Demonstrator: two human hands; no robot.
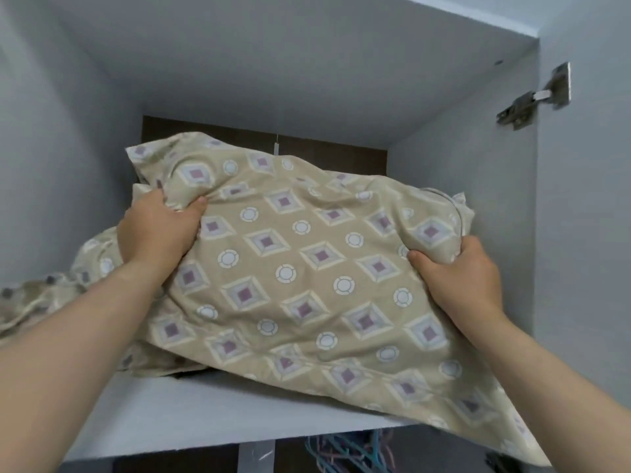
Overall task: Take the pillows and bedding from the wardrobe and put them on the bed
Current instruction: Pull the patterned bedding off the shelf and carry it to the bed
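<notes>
At the far left of a high wardrobe shelf (pixel 191 414), a bundle of matching beige patterned bedding (pixel 51 295) lies rumpled, passing behind the person's left forearm and running out of view at the frame's edge. The left hand (pixel 157 230) grips the upper left part of a pillow (pixel 300 268), fingers curled into a bunched fold of its diamond-and-circle cover, thumb pressed along the cloth. The pillow lies tilted across the shelf, its far corner raised toward the dark back panel (pixel 211 126) and its near edge hanging over the shelf front. The right hand (pixel 457 278) clutches the pillow's right edge, fingers wrapped behind it, thumb pinching the fabric in front. At the far right, a metal hinge (pixel 532 97) shows on the wardrobe's side wall; coloured hangers (pixel 345 452) are visible below the shelf.

By appearances, the job is at an early stage: the pillow is gripped but not clear of the wardrobe, the bundled bedding remains on the shelf, and no bed is in view. Carrying both across is left to do.
</notes>
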